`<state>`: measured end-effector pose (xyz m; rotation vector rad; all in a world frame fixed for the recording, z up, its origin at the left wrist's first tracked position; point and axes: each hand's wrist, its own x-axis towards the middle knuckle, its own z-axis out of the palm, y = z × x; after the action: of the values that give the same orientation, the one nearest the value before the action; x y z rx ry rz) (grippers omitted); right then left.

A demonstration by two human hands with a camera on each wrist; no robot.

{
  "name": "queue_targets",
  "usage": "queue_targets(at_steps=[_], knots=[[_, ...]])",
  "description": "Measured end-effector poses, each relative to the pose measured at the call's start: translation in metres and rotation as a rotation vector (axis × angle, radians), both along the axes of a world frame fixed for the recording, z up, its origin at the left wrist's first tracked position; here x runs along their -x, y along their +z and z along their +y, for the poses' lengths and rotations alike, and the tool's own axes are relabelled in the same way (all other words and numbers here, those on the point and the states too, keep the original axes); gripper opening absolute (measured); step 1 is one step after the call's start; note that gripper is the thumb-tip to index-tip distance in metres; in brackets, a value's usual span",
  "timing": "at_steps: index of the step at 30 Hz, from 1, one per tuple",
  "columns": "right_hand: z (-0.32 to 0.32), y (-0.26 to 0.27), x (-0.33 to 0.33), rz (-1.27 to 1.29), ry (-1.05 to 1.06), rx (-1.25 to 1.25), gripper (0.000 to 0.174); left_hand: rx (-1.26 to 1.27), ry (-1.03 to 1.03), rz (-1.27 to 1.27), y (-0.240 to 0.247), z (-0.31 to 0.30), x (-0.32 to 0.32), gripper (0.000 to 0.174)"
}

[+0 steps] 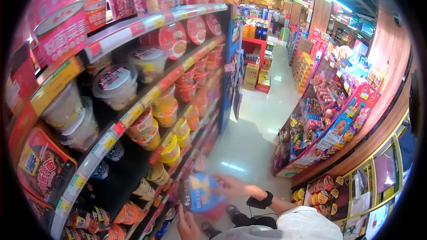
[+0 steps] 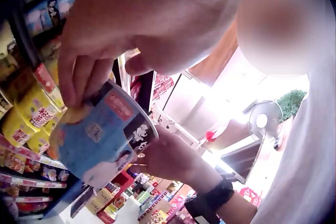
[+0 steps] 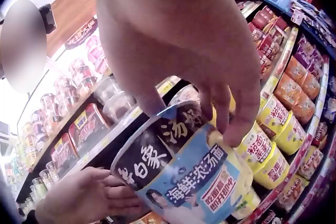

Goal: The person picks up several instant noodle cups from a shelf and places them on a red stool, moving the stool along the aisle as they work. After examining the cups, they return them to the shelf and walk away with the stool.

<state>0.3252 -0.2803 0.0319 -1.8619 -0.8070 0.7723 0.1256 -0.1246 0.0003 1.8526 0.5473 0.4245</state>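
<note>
A blue noodle cup (image 1: pixel 202 192) (image 2: pixel 102 134) (image 3: pixel 189 166) with a dark band of white characters is held tilted in front of the body, beside the shelf. My right hand (image 1: pixel 233 186) (image 3: pixel 184 45) grips it, thumb at the rim and fingers over the side in the right wrist view. The left hand (image 1: pixel 187 226) (image 2: pixel 142 22) is at the cup's other side, its fingers fairly straight against or close to it. In the left wrist view its thumb stands off the cup. The right hand wears a black wristband (image 1: pixel 260 201).
Shelves of cups and bowls fill the left, with a price rail (image 1: pixel 133 113) along the edge. Yellow cups (image 3: pixel 270 155) stand near the hands. A snack rack (image 1: pixel 311 120) is across the tiled aisle (image 1: pixel 253 120); stacked cartons (image 1: pixel 251 75) stand farther off.
</note>
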Motion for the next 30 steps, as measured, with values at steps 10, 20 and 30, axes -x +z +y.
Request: queue_targets(at_steps=[10,20,30], knots=[[-0.079,-0.073,-0.096,0.016,0.171,0.078,0.057,0.235,0.21,0.351,-0.039,-0.094,-0.1,0.045],[-0.121,-0.229,-0.126,0.223,0.276,0.224,0.058,0.25,0.095,0.582,-0.206,-0.151,-0.115,0.04],[-0.097,-0.4,-0.105,0.2,0.028,0.447,0.063,0.28,0.284,0.467,-0.362,-0.146,-0.125,0.041]])
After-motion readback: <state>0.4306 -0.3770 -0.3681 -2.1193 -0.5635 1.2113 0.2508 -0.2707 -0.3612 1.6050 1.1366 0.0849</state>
